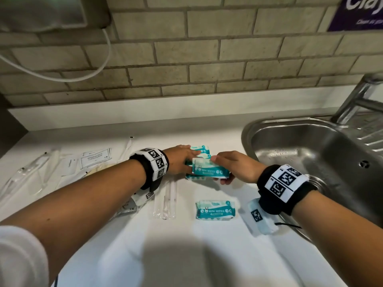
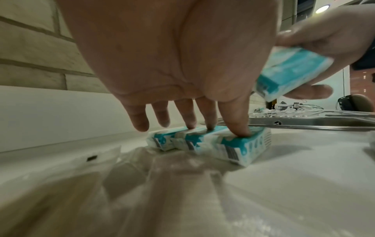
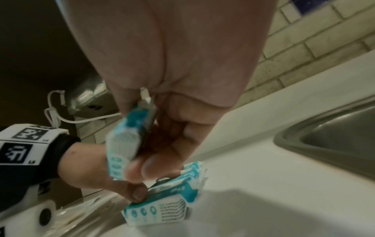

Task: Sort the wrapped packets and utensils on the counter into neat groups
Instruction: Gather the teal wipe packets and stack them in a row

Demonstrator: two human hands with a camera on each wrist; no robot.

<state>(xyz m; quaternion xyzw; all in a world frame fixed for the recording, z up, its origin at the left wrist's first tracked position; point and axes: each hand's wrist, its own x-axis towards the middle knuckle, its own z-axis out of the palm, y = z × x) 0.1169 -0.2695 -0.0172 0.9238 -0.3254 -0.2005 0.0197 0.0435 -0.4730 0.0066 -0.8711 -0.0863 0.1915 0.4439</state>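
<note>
Three teal-and-white mini wipes packs (image 2: 205, 142) lie side by side on the white counter (image 1: 186, 245). My left hand (image 1: 182, 160) presses on them with straight fingers (image 2: 239, 128). My right hand (image 1: 226, 166) grips a fourth wipes pack (image 1: 210, 169) just above the row, also seen as the held pack (image 2: 292, 72) and the held pack (image 3: 125, 144). A further wipes pack (image 1: 216, 210) lies alone nearer to me. Clear-wrapped utensils (image 1: 165, 201) lie left of that pack. In the right wrist view the row of packs (image 3: 162, 208) sits under both hands.
A steel sink (image 1: 323, 154) with a tap (image 1: 358, 96) borders the counter on the right. White sachets (image 1: 95, 158) and more clear-wrapped utensils (image 1: 33, 172) lie at the left. A tiled wall (image 1: 186, 59) with a white cable (image 1: 83, 75) rises behind.
</note>
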